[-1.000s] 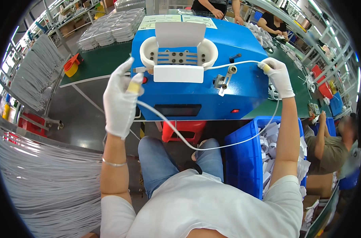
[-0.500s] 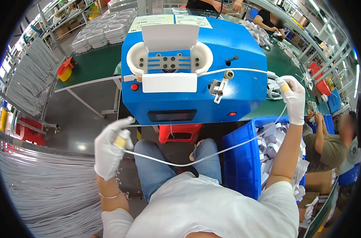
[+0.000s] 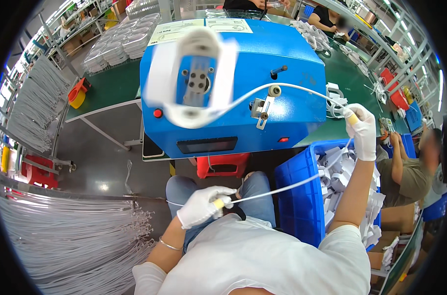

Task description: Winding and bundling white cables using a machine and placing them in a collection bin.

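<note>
A white cable (image 3: 277,190) runs in a slack curve between my hands. My right hand (image 3: 362,132), in a white glove with a yellow wrap on a finger, pinches it at the right of the blue machine (image 3: 302,93). From there the cable passes over the guide roller (image 3: 274,90) to the white winding holder (image 3: 201,42), which is blurred by rotation. My left hand (image 3: 201,206), gloved alike, closes around the cable above my lap. Past that hand, the cable's tail trails left over my thigh.
A blue bin (image 3: 297,196) full of white paper pieces stands by my right arm. Bundled cables (image 3: 61,241) hang at the lower left. Clear plastic trays (image 3: 120,44) and an orange-yellow tape dispenser (image 3: 78,93) sit on the green table. Co-workers (image 3: 400,167) are at right and behind.
The winding holder has gone from standing level to spinning. My left hand has moved right and down over my lap with the cable. My right hand has stayed nearly in place.
</note>
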{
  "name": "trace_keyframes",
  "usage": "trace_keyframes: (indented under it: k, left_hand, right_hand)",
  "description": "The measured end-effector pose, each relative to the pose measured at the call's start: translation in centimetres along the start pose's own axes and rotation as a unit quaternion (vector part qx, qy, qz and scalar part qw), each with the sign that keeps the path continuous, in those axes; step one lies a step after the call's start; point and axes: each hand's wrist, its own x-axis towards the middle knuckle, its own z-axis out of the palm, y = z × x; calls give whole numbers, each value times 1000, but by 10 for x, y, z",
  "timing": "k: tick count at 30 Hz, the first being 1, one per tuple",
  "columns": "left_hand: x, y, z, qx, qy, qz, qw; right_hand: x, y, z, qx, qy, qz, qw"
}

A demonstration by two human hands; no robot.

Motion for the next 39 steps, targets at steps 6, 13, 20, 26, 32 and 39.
trace_keyframes:
  k: [6,13,20,26,32,39]
  left_hand:
    - [25,-35,1,100,-35,50,993]
    - [23,-67,-17,192,26,15,981]
    - [25,-53,-10,209,-5,3,978]
    - [32,2,11,221,-60,61,972]
    - [29,67,21,285,-100,205,931]
    - [-25,167,-12,497,-170,237,817]
  right_hand:
    - [-4,-21,30,17,-84,17,996]
    - [-2,-33,47,68,-126,4,990]
    - [-5,-33,53,97,-137,10,986]
    - [-6,-40,62,104,-150,2,983]
    - [-4,-52,74,122,-159,7,980]
    - [6,-55,87,-83,-85,-245,962]
